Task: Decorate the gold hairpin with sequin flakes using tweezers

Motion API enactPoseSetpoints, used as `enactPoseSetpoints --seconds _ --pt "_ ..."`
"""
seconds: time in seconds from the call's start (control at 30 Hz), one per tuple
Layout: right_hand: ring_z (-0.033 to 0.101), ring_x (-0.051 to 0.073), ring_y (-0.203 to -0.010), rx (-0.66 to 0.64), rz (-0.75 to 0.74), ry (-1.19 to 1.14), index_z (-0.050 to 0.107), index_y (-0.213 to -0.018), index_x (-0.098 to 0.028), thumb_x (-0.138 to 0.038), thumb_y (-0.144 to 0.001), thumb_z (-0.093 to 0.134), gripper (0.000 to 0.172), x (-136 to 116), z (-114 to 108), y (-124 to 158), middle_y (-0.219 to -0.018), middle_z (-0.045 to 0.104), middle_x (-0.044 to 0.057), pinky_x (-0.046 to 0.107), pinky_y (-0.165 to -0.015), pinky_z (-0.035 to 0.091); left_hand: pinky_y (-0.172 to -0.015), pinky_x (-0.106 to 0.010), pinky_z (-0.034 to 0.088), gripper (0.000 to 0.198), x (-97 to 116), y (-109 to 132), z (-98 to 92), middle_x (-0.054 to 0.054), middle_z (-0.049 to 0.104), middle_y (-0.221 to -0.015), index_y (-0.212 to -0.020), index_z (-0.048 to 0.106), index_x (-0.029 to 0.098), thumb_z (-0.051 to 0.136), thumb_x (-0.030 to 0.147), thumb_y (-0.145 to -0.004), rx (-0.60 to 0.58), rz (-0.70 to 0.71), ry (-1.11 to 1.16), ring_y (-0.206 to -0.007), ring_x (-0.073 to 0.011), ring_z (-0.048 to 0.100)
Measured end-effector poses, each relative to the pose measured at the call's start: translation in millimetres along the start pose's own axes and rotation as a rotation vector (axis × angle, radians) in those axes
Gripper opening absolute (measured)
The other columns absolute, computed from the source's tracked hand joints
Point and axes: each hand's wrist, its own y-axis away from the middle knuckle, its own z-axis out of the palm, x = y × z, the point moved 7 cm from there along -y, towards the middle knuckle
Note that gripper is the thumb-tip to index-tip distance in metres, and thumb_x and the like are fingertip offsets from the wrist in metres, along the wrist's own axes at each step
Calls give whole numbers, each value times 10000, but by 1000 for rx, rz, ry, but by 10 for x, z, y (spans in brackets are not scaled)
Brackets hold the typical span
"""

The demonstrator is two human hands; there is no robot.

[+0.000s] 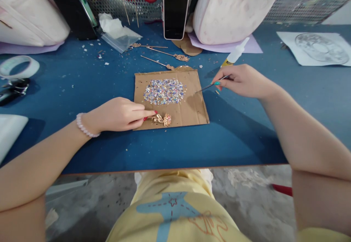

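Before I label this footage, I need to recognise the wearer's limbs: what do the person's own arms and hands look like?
Both forearms are bare. The left hand has red nails and a pale pink beaded bracelet at the wrist. The right hand shows a teal nail. A yellow sleeve edges in at lower right.

Blue tabletop (164,150) before a silvery mesh screen (296,8), over blotchy grey floor (257,207), perhaps concrete.

I see the left hand (120,114) hold a gold flower (167,120) near shiny bits (164,91), the right hand (242,81) a thin tool (205,87).
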Motion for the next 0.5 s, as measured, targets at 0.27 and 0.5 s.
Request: enactPoseSetpoints --seconds 0.27,0.5 --pt "596 175 -677 12 -10 -32 718 -917 -223 -483 -959 648 273 31 -14 0 -771 746 43 361 -687 453 -592 -331 387 429 -25 24 14 -15 707 -742 -1393 765 130 415 210 -1157 -10 -24 31 -592 -163 574" --pt "668 224 -723 39 -5 -49 735 -892 -266 -615 -955 703 357 69 -38 7 -777 750 40 399 -725 517 -585 -331 382 438 -47 38 39 -13 692 -725 -1415 760 153 417 229 -1153 -25 -48 62 -591 -167 560"
